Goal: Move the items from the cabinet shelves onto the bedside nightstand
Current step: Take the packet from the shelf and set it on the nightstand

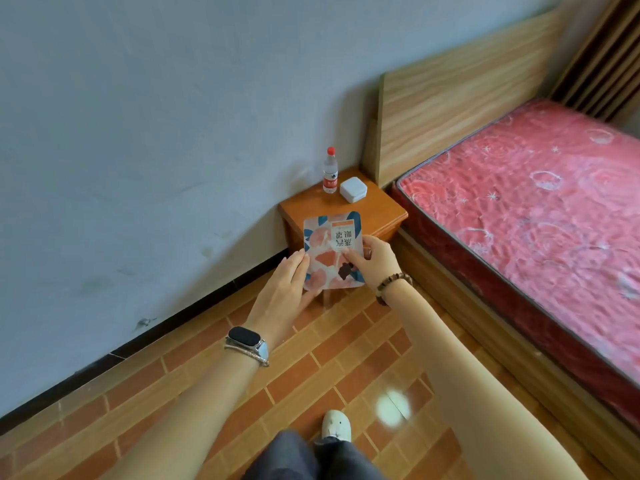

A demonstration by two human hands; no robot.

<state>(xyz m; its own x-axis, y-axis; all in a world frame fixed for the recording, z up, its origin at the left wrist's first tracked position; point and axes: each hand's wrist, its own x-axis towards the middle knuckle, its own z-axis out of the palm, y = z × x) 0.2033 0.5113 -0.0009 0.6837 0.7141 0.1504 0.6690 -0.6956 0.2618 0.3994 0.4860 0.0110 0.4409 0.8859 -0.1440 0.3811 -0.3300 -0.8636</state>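
1. The left hand (289, 284) reaches forward with its fingers laid flat along the left edge of a flat pouch (333, 251); a dark smartwatch (244, 337) sits on that wrist.
2. The pouch, printed with pink and blue shapes and a white label, is held by both hands in front of the wooden nightstand (381, 211); whether it touches the top cannot be told.
3. On the nightstand's far side, a clear water bottle (330, 171) with a red cap stands upright by the wall, with a small white box (353, 189) just beside it on the right.
4. The right hand (375, 261) pinches the pouch's right edge, thumb on its face; a beaded bracelet (393, 284) circles that wrist.
5. A bed with a pink mattress (536, 209) and wooden headboard (460, 98) stands to the nightstand's right.
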